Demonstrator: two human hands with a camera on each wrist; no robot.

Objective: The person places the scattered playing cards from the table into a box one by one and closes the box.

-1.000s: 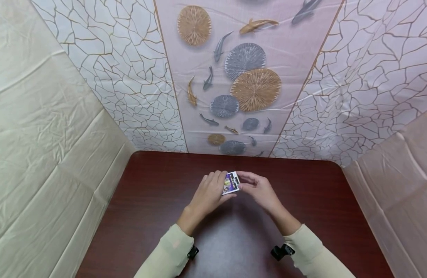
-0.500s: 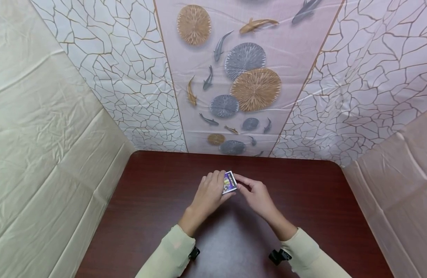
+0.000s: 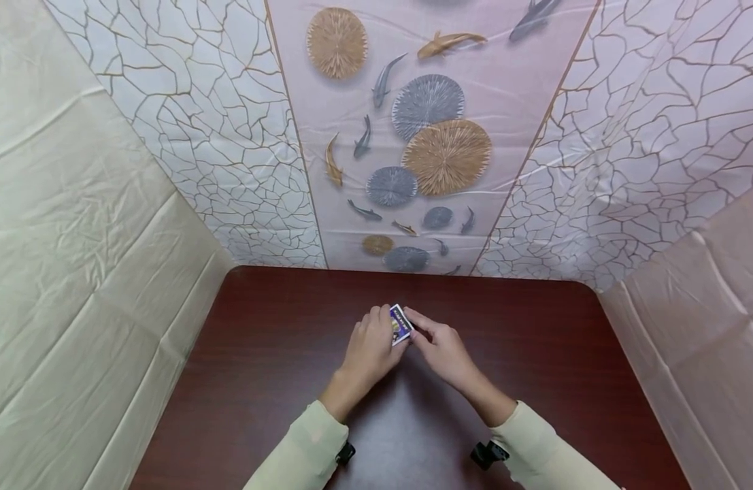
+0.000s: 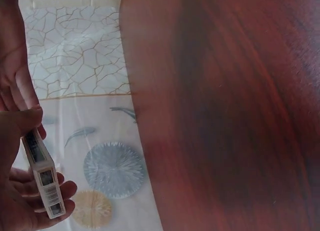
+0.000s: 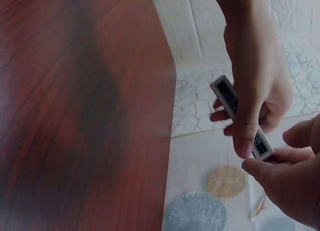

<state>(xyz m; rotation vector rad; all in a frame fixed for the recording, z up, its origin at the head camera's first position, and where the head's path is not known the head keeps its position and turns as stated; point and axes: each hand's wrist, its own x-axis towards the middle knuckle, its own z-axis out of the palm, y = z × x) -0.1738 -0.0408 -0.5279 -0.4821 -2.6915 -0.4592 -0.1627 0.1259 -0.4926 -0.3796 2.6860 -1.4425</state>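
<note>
A small flat card box [image 3: 401, 324], purple and yellow on its face with a white border, is held above the dark red table [image 3: 278, 367]. My left hand [image 3: 369, 344] grips it, thumb along one narrow side and fingers round the opposite side. A barcode shows on the narrow side of the card box [image 4: 46, 178] in the left wrist view. The thumb and index finger of my right hand [image 3: 445, 348] are at the two corners of the box's right end. In the right wrist view, the left thumb lies across the card box [image 5: 229, 96].
A patterned cloth [image 3: 449, 156] with printed fish and round leaves hangs behind the table's far edge. Beige cloth walls [image 3: 125, 272] stand at both sides. Small black cameras [image 3: 489, 454] are strapped at the sleeves.
The white and black end piece that stuck out at the box's right end no longer shows. My right hand has moved left with it, and the box has turned slightly.
</note>
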